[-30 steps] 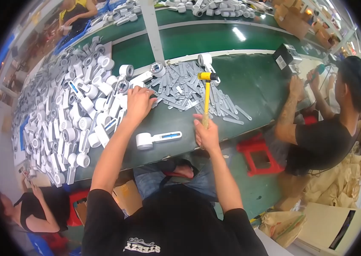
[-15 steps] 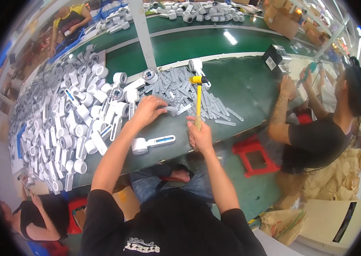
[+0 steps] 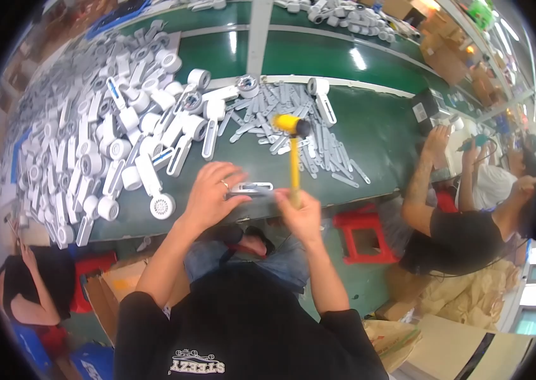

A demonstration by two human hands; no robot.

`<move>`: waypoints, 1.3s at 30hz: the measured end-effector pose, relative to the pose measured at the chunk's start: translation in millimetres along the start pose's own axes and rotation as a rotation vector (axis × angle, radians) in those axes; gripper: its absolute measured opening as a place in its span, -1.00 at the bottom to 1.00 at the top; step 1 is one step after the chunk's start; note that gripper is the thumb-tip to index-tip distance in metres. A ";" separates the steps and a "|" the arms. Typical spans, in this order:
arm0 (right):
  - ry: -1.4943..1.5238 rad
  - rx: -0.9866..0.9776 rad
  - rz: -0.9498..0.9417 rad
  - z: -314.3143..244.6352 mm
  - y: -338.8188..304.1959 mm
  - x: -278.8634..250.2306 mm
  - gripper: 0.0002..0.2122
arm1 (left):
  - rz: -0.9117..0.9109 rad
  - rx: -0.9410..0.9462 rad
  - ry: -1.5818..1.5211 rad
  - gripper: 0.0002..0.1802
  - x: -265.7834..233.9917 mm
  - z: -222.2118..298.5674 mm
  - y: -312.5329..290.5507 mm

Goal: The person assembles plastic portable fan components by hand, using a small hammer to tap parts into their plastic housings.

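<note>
My right hand (image 3: pixel 301 215) grips the yellow handle of a small mallet (image 3: pixel 293 155), whose yellow and black head is raised above the green table (image 3: pixel 375 136). My left hand (image 3: pixel 212 190) lies over one end of a white handheld fan part (image 3: pixel 250 188) near the table's front edge, fingers pressing down on it. A loose pile of grey flat strips (image 3: pixel 293 120) sits just beyond the mallet head.
A big heap of white fan bodies (image 3: pixel 91 139) covers the left of the table. A person in a black shirt (image 3: pixel 464 234) works at the right by a red stool (image 3: pixel 363 231). Another person (image 3: pixel 34 285) sits at the lower left. Cardboard boxes stand on the floor.
My left hand came back from the grey strips to the white part at the table's front. The mallet stays upright in my right hand, slightly nearer to me.
</note>
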State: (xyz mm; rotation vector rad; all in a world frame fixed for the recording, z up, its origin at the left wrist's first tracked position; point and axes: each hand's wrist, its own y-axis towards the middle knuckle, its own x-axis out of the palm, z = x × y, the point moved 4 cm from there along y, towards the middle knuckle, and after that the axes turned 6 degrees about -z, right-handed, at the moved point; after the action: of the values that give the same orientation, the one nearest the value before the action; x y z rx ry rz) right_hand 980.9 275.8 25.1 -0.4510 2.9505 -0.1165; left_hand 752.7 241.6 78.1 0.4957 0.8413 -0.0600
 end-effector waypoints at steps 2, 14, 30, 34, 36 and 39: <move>0.005 0.066 0.061 -2.5 -1.0 -17.6 -0.81 | 0.099 -0.027 0.156 -0.59 -1.8 -6.9 -15.8; -0.240 -0.043 -0.142 -8.9 37.3 24.4 -0.80 | 0.001 -0.153 -0.047 -0.26 14.0 -44.2 -26.0; -0.579 0.124 -0.285 -36.8 52.8 23.8 -0.74 | 0.056 0.044 0.036 -0.76 13.9 -48.6 -20.5; -0.776 -0.005 -0.257 -31.6 53.0 20.4 -0.70 | 0.071 0.039 0.051 -0.77 16.4 -48.2 -21.7; -0.312 0.385 -0.324 -16.5 49.6 21.6 -0.68 | 0.068 0.018 0.059 -0.77 17.3 -50.9 -23.4; 0.049 0.449 -0.307 -0.5 43.3 24.6 -0.66 | 0.064 0.040 0.145 -0.77 16.4 -46.2 -23.4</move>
State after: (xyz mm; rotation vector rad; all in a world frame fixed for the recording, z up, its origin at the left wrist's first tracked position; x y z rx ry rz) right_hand 945.0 309.6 17.8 -0.8266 2.7516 -0.8127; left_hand 725.7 243.8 31.0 0.5692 0.9666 0.0183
